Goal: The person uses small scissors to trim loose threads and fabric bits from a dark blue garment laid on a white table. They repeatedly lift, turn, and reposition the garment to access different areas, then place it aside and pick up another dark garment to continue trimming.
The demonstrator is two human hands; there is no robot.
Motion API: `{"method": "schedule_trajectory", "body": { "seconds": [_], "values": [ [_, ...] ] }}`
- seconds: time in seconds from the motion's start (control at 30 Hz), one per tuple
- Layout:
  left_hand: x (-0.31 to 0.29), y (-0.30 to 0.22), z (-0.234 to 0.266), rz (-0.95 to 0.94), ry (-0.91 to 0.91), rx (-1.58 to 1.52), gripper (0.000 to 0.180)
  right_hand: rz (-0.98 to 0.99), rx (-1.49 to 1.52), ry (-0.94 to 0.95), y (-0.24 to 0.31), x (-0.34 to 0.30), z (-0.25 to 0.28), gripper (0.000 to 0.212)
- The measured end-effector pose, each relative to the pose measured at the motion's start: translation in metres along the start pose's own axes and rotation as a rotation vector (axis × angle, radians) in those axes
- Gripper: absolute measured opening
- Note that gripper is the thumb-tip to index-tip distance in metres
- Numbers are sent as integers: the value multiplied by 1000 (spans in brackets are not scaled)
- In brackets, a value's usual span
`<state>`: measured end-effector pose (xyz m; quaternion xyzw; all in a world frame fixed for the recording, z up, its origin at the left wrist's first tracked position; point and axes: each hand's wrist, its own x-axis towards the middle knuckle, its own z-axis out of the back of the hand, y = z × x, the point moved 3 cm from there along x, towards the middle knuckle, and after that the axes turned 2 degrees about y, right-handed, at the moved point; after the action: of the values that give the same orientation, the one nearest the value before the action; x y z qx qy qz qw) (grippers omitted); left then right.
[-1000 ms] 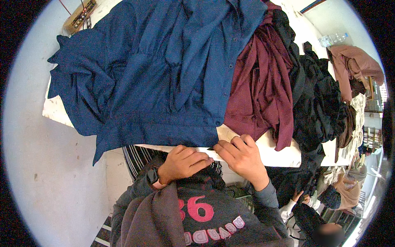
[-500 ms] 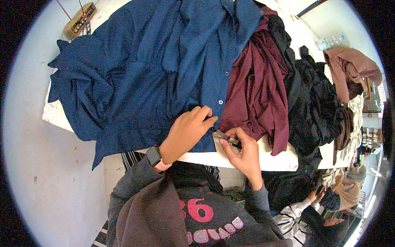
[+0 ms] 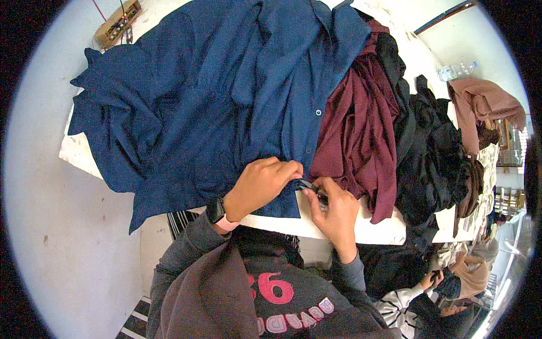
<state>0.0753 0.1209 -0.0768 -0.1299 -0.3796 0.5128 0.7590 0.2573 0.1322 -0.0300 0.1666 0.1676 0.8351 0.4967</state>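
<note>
A navy blue button-front shirt [image 3: 192, 113] is spread over the pale table, its button strip running down toward me. My left hand [image 3: 258, 186] pinches the strip's edge near the shirt's lower end, fingers closed on the cloth. Just to the right, my right hand [image 3: 337, 212] is closed around small thread snips [image 3: 306, 186]. Their metal blades point left and meet the pinched cloth; the handle is mostly hidden in my fingers. One pale button [image 3: 318, 112] shows farther up the strip. Whether the blades are parted I cannot tell.
To the right lie a maroon garment [image 3: 355, 130] and a heap of black garments [image 3: 432, 152]. A brown cloth [image 3: 485, 104] and a plastic bottle [image 3: 457, 70] are beyond. A wooden power strip [image 3: 117, 24] sits far left. Other people work at lower right.
The snips' blades have come closer to my left fingertips and the shirt edge. My left wrist has turned, and the pinched edge now lifts slightly. The view has shifted a little.
</note>
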Motion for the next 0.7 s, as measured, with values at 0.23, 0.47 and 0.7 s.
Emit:
{"method": "schedule_trajectory", "body": {
  "seconds": [0.23,0.47,0.7],
  "values": [
    [2,2,1,82,23,-61,7,134,-155,-1,5,1,-2,20],
    [-1,-10,22,136,-108,-274,26,-109,172,-154,-4,-3,12,29],
    [-44,-34,3,83,120,-14,55,-198,559,0,-19,-11,-6,34]
  ]
}}
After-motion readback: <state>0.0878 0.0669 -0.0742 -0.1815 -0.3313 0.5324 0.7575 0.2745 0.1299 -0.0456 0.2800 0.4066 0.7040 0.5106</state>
